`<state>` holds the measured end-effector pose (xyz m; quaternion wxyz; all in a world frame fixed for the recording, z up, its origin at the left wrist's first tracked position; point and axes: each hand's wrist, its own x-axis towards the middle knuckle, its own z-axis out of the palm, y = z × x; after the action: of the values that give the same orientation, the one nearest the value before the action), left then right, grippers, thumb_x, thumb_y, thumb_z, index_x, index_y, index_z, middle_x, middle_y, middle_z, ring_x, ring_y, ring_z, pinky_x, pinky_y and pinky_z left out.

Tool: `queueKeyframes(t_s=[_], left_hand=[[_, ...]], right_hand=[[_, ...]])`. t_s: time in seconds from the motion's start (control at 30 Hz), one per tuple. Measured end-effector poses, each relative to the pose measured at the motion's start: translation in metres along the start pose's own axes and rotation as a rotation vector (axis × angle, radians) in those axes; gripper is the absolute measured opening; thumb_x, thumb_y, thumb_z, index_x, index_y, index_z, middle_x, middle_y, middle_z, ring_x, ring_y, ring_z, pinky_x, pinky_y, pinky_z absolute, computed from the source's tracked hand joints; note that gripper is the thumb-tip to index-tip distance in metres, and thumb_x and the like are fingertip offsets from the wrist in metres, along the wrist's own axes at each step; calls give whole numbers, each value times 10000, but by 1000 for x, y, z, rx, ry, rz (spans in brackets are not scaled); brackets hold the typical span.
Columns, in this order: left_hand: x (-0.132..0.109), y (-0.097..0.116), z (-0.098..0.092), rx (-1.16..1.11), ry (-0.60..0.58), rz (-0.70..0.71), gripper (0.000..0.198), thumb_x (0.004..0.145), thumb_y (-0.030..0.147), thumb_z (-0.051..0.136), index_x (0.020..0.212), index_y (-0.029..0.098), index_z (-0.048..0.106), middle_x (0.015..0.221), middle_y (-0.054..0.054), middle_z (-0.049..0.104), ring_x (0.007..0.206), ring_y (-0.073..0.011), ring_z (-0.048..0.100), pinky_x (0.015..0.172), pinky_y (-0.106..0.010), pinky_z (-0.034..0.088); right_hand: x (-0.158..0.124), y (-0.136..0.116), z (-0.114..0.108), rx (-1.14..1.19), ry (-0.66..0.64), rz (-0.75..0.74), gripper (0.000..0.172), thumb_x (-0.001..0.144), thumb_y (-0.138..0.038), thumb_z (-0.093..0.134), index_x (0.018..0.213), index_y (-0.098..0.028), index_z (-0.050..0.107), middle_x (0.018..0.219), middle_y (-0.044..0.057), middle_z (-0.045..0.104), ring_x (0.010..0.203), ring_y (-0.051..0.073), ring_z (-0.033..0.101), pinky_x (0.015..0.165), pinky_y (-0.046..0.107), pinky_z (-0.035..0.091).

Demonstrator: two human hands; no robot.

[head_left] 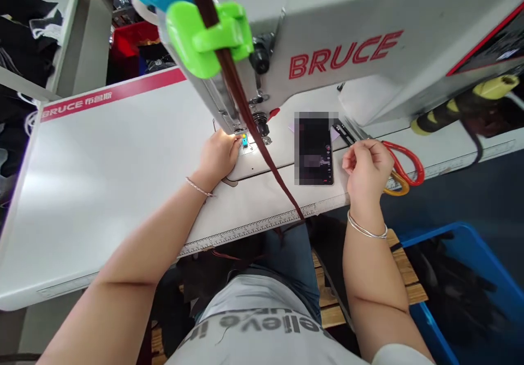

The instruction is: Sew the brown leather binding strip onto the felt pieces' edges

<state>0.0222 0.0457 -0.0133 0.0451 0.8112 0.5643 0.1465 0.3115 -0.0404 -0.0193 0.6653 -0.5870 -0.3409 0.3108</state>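
My left hand (221, 155) rests on the sewing machine bed beside the lit needle area, fingers bent in. Its thumb comes close to a small blue and yellow part (244, 140) at the presser foot. The machine head hides some fingertips, and I cannot make out what they hold. My right hand (370, 166) is curled closed over the middle of a pair of scissors with red and orange handles (418, 169); whatever its fingers pinch is hidden. A brown strip (239, 95) runs down through a green clip (208, 37) on the white sewing machine (347, 21) and over the table edge.
A phone (314, 152) with a partly blurred screen lies between my hands. Along the front of the white table (102, 190) runs a ruler tape (254, 226). A blue bin (462, 231) of dark material stands low at right. A red container (126, 43) is behind the table.
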Motion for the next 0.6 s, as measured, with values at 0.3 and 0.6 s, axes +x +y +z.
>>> queueKeyframes(t_s=[0.3, 0.6], left_hand=[[1, 8, -12, 61, -101, -15, 359, 995, 258, 346, 832, 142, 645, 911, -130, 590, 804, -230, 589, 627, -317, 394], [2, 2, -7, -4, -95, 17, 326, 1021, 269, 311, 920, 133, 589, 911, -130, 589, 834, -218, 599, 616, -308, 386]], right_hand=[[19, -55, 36, -404, -285, -208, 94, 802, -278, 641, 782, -186, 645, 664, -23, 593, 504, 61, 456, 523, 214, 372], [20, -55, 105, -779, -611, -358, 78, 741, -196, 609, 774, -173, 675, 717, 13, 642, 605, 124, 524, 660, 277, 420]])
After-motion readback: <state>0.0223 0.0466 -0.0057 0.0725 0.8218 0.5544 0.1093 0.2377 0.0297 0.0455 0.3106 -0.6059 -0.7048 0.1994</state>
